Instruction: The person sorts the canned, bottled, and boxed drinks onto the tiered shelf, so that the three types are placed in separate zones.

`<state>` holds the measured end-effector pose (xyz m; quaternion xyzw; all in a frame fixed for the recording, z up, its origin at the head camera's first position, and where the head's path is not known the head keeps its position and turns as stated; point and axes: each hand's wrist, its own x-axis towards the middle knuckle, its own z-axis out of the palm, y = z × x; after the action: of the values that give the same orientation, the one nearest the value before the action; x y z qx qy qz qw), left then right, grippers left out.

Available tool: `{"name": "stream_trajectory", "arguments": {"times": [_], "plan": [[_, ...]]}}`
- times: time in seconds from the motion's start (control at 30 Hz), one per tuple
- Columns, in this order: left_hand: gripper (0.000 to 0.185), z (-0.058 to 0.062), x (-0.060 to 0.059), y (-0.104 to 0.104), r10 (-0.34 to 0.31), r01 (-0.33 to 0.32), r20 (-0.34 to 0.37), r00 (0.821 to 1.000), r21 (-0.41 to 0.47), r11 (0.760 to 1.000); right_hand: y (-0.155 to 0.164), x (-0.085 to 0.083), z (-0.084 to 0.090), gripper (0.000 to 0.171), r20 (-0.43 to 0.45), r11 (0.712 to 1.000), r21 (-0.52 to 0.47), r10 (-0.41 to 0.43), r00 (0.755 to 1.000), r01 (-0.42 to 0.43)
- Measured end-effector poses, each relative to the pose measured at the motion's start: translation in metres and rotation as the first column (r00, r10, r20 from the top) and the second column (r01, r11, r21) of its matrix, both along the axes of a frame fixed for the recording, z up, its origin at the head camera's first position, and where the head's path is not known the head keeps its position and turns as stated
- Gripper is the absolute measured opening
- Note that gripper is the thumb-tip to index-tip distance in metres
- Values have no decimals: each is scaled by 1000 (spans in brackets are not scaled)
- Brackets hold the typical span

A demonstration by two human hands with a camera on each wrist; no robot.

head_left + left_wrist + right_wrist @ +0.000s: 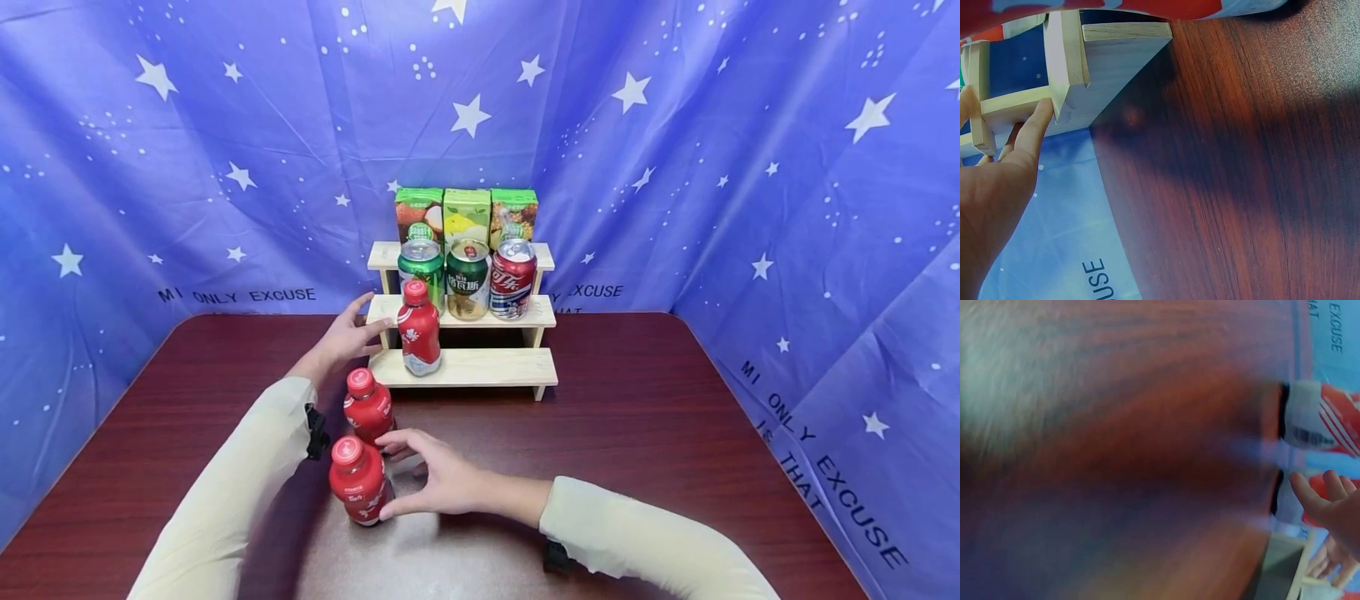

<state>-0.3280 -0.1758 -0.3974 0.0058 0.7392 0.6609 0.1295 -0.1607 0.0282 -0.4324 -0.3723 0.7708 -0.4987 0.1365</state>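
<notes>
My left hand [347, 337] is at the left end of a three-step wooden shelf [495, 367]; in the left wrist view its fingertips touch the wooden side [1016, 107]. One red bottle [420, 329] with a red cap stands upright on the lowest step. Two similar bottles stand on the table, a rear one [367, 408] and a front one [360, 483]. Thumb and fingers spread apart, my right hand [442, 479] is just right of these two. Whether it touches either bottle I cannot tell. In the right wrist view, both bottles [1307, 415] appear beyond the fingers.
On the middle step are a green can [422, 265], a dark green and gold can [467, 283] and a red and blue can [513, 282]. Three juice cartons [467, 212] line the top step. A blue starry curtain [675, 167] hangs behind the dark red table [637, 417].
</notes>
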Motion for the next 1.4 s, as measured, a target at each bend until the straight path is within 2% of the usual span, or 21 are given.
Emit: {"name": "stream_trajectory", "arguments": {"times": [0.23,0.43,0.7,0.83,1.1,1.4], "plan": [[76,1,-1,2,-6,6,0,1000,-2,1000,-15,6,-9,85,5,999,-31,25,1000,-25],[76,0,0,2,17,-17,17,1000,-3,1000,-28,6,-14,82,-39,998,-63,11,999,-13],[76,-1,1,1,16,-16,7,1000,-11,1000,-29,12,-12,71,77,994,-104,-19,997,27],[76,0,2,0,11,-11,7,1000,-14,1000,-22,14,-11,72,77,993,-107,-35,996,44],[76,1,2,0,7,-7,6,1000,-16,1000,0,7,2,71,23,984,-76,-158,987,159],[76,1,1,0,8,-8,0,1000,-18,1000,32,-13,23,72,57,954,-62,-290,955,294]]}}
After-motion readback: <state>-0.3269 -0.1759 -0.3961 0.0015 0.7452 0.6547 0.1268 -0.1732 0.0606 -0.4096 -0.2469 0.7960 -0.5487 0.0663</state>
